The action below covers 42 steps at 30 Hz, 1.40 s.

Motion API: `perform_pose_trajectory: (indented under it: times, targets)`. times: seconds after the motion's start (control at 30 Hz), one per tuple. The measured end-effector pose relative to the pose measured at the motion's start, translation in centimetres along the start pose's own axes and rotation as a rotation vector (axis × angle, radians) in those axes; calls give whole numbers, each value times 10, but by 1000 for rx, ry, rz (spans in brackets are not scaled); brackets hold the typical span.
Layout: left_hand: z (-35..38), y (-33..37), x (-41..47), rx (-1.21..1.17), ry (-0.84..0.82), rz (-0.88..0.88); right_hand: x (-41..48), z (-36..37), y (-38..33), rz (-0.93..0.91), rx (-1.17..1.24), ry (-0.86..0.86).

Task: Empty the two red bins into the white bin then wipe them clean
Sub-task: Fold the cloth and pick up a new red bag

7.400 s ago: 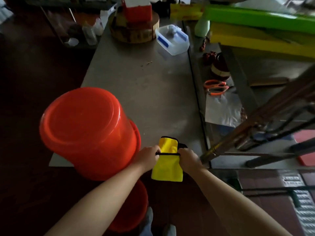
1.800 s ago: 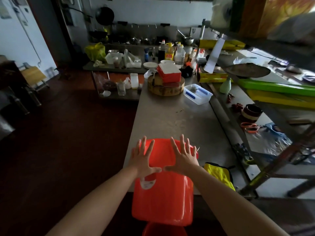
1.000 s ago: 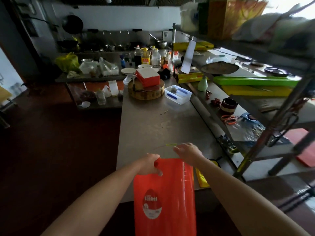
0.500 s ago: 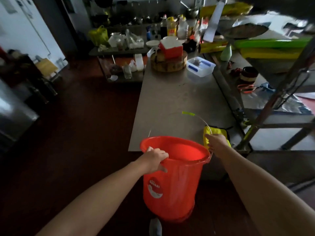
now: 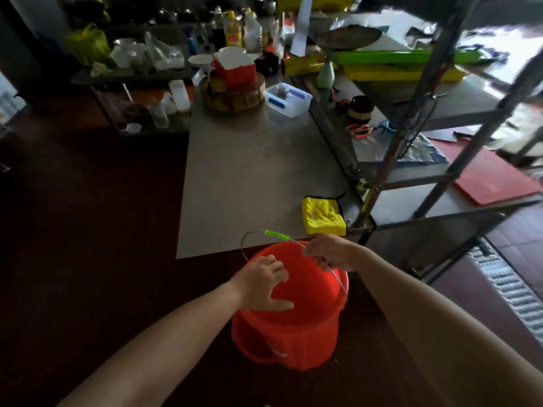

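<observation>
**Red bin** [image 5: 311, 298]: Upright, mouth up. It is found just off the near edge of the steel table [image 5: 249, 171], over the dark floor. A further red outline is seen at its lower left. Whether that is a second bin cannot be told.

**Wire handle** [image 5: 338, 278]: Raised in an arc above the bin's far rim. A green grip [image 5: 277, 234] is fitted at its top.

**Right hand** [image 5: 329, 251]: Brought in from the lower right on a bare forearm. It is placed above the far right of the rim. The fingers are curled round the wire handle, which is gripped just right of the green grip.

**Left hand** [image 5: 261, 282]: Brought in from the lower left, palm down, over the left side of the bin's mouth. The fingers are spread and loosely bent, and the thumb is stretched across the opening. Nothing is held. Contact with the rim cannot be made out.

**Yellow cloth** [image 5: 323, 215]: Laid folded on the table's near right corner, apart from both hands.

**Other items on the table's far end:**
- a round wooden block [image 5: 232, 96], with a red and white box [image 5: 235, 66] set on it
- a clear plastic tub [image 5: 289, 99] just beside the block

**Metal rack** [image 5: 390, 160]: Stood to the table's right. Orange scissors [image 5: 358, 130] and a red board [image 5: 493, 177] are kept on its shelves.
</observation>
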<state>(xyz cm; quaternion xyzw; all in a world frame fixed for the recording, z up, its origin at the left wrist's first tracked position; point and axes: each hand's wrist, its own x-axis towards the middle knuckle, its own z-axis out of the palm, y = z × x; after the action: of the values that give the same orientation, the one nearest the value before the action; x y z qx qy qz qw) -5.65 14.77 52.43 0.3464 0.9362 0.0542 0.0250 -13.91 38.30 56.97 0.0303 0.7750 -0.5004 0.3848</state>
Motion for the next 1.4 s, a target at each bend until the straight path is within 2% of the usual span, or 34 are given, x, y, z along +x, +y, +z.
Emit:
perform_pose_trajectory:
  times: [0.07, 0.13, 0.23, 0.33, 0.43, 0.57, 0.67, 0.77, 0.9, 1.0, 1.27, 1.4]
  targets:
    - [-2, -5, 14, 61, 243, 67, -9, -5, 12, 39, -22, 35]
    - [-8, -7, 31, 71, 303, 14, -19, -10, 22, 66, -84, 56]
    - [-10, -1, 57, -9, 164, -82, -35, -22, 32, 61, -188, 81]
    - [-4, 15, 87, -29, 18, -96, -51, -49, 36, 68, -223, 122]
    - [-3, 32, 124, -49, -47, -97, -60, -84, 40, 60, -208, 155]
    - [-6, 52, 162, -236, -142, -243, -55, -128, 57, 95, -244, 224]
    - [0, 67, 190, -275, -225, -317, -45, -165, 80, 122, -267, 239]
    - [16, 80, 212, -323, -297, -421, -32, -196, 104, 161, -288, 172]
    - [40, 99, 239, -386, -368, -551, -14, -229, 136, 218, -326, -6]
    - [67, 117, 250, -375, -410, -573, -1, -241, 163, 255, -333, -72]
    - [158, 145, 245, -369, -384, -680, 40, -231, 229, 244, -480, -210]
    - [214, 143, 251, -366, -332, -736, 80, -209, 261, 220, -692, -245]
